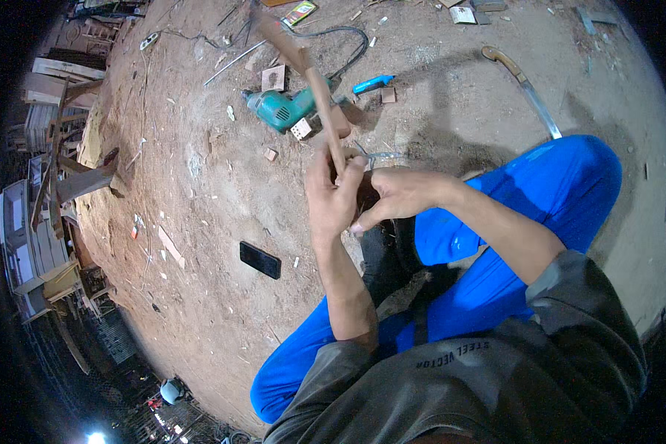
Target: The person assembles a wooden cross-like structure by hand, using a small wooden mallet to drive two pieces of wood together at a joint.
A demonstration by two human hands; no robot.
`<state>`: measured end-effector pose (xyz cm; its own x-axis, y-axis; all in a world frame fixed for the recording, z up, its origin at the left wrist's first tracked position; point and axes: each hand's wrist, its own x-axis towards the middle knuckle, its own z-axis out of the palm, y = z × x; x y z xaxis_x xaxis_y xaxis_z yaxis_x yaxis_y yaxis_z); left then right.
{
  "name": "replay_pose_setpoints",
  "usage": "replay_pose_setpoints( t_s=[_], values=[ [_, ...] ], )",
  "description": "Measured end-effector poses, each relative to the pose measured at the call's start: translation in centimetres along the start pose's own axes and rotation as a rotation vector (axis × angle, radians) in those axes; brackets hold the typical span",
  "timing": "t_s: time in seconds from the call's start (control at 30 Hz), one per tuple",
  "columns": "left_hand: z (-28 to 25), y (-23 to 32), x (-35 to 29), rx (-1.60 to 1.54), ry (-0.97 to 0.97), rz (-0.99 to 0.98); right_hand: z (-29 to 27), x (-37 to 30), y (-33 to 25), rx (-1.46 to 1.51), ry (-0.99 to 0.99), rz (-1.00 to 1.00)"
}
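A long wooden piece (320,92) slants up and away from my left hand (331,189), whose fingers and thumb close around its near end. Its wider far end is smeared by motion. Close against it on the right is my right hand (403,194), fingers bent and thumb pointing down to the left. Its fingertips are partly hidden, so whether it grips anything does not show. Just beyond the hands lies a green power drill (277,111), partly behind the wooden piece. A small pale block with holes (301,129) rests beside the drill.
A blue pen-like tool (374,83) and small wood squares lie past the drill. Farther right, a wooden-handled blade (529,92) reaches toward my knee. A black phone (260,260) lies left of my hands. Stacked timber (59,133) lines the left edge, and a cable (355,37) curves behind the drill.
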<state>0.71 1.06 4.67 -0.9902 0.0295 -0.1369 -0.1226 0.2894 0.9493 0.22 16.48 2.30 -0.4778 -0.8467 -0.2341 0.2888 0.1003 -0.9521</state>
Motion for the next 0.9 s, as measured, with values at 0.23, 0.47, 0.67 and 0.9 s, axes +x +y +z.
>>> replay_pose_setpoints(
  t_s=[0.23,0.47,0.67,0.9],
  values=[
    [-0.1,-0.3,-0.5,-0.072,-0.175,0.163,-1.3,-0.2,0.2,0.317,0.373,-0.216],
    [-1.5,-4.8,1.0,-0.29,-0.322,-0.173,-7.0,-4.1,-1.6,0.89,0.197,-0.585],
    [0.9,-7.7,1.2,0.155,-0.352,-0.286,-9.1,-7.1,-3.8,0.693,0.644,-0.54],
    [1.7,-9.0,1.3,0.253,-0.411,-0.259,-10.0,-13.5,-7.5,1.343,0.207,-0.836]
  ],
)
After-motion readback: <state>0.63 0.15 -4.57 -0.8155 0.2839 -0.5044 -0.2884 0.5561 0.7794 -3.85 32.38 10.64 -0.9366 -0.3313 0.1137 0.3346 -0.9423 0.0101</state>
